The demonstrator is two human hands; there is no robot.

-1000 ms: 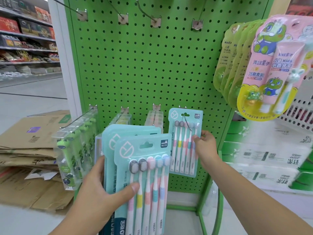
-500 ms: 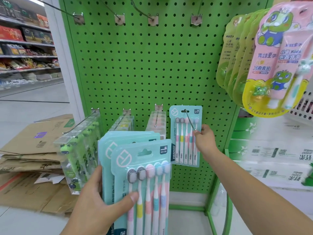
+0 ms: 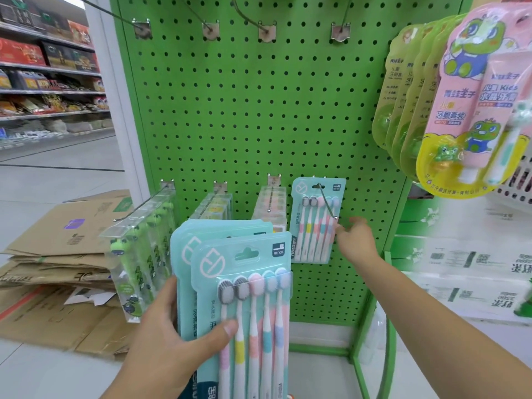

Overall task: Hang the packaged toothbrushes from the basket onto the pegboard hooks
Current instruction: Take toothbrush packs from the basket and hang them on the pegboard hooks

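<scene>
Nearest, by label:

Left hand: the left hand point(image 3: 169, 344) grips a stack of teal five-brush toothbrush packs point(image 3: 241, 300) below and in front of the green perforated metal pegboard point(image 3: 259, 110), thumb pressed across the front pack, fingers curled behind the stack's left edge.

Held stack: at least two packs, front one upright, its brushes showing grey, pink and blue heads; it lies low and left of the pegboard's centre.

Right hand: the right hand point(image 3: 355, 240) reaches to the pegboard's lower right area, fingertips at the right edge of the hung teal toothbrush pack point(image 3: 316, 220); whether it pinches the pack or only touches it, I cannot tell.

Hung pack: hangs flat against the pegboard on a thin wire hook point(image 3: 326, 201), whose tip juts out in front of the brushes.

Lower row: left of the hung pack, clear plastic boxes of green frog-topped brushes point(image 3: 138, 249) fill the pegboard's lower hooks.

Right edge: pink and yellow children's toothpaste-and-brush cards point(image 3: 472, 105) hang by the pegboard's right side.

Left of pegboard: flattened brown cardboard boxes point(image 3: 57, 254) lie on the floor.

Upper row: bare wire hooks point(image 3: 247, 18) stick out near the pegboard's top.
</scene>
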